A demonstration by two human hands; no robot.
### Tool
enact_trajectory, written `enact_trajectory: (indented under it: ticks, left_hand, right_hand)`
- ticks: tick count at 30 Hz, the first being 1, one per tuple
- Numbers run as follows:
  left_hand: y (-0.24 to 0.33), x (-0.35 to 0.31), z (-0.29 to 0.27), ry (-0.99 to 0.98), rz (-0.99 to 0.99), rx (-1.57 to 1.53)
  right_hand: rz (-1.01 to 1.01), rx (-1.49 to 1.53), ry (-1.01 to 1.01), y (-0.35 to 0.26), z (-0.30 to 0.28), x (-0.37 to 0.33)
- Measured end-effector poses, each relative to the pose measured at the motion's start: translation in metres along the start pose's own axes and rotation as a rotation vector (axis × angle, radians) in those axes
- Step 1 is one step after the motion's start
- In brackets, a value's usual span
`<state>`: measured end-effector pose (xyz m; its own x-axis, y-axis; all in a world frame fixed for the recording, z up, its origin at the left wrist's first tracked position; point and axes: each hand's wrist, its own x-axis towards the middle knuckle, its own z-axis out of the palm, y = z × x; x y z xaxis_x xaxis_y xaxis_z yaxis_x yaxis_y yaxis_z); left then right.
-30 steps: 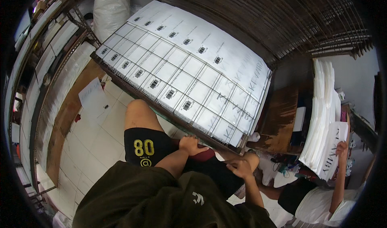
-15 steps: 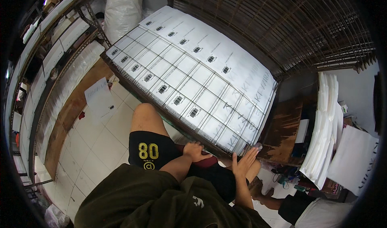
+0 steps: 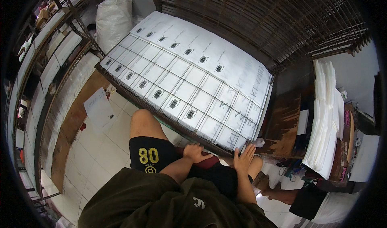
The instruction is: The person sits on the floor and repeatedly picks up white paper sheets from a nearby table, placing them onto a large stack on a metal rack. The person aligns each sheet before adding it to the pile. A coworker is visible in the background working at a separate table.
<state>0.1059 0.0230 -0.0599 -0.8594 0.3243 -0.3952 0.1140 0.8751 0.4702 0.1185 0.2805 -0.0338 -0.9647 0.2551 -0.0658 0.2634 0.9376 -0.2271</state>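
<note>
A large white printed sheet (image 3: 225, 54) with small dark labels lies on a low rack in front of me. Over its nearer half runs a thin wire grid (image 3: 203, 93). My left hand (image 3: 195, 153) rests on my thigh by the rack's near edge, thumb apart, holding nothing. Close to the near right corner of the grid, my right hand (image 3: 245, 158) has its fingers stretched out, with nothing visible in it. Whether its fingertips touch the rack edge I cannot tell.
Raised wire racks (image 3: 278, 18) tilt up behind the sheet. Shelving (image 3: 52, 95) lines the left side, with a loose white sheet (image 3: 98, 109) nearby. A white sack (image 3: 114, 22) stands at the back. To the right are stacked white sheets (image 3: 322, 123) and another person's leg (image 3: 282, 195).
The view has shifted slightly. A written white sheet at the far right has moved away, uncovering a box behind the stack. My hands stay in nearly the same places.
</note>
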Motion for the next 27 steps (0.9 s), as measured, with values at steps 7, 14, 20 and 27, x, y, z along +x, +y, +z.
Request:
enact_trajectory:
  ticks: [7,14,20,27]
  left_hand:
    - [-0.004,0.002,0.011,0.050,0.018,-0.018]
    - [-0.005,0.003,0.014,0.062,0.013,-0.022]
    - [-0.002,0.002,0.010,0.050,0.004,-0.046]
    - [-0.003,0.003,0.011,0.015,-0.003,-0.029]
  right_hand:
    - [0.010,0.043,0.001,-0.001,0.000,0.003]
    - [0.007,-0.007,-0.035,-0.017,-0.010,0.001]
    - [-0.049,-0.017,-0.012,-0.019,-0.010,0.000]
    - [-0.047,-0.031,0.093,-0.015,0.000,0.008]
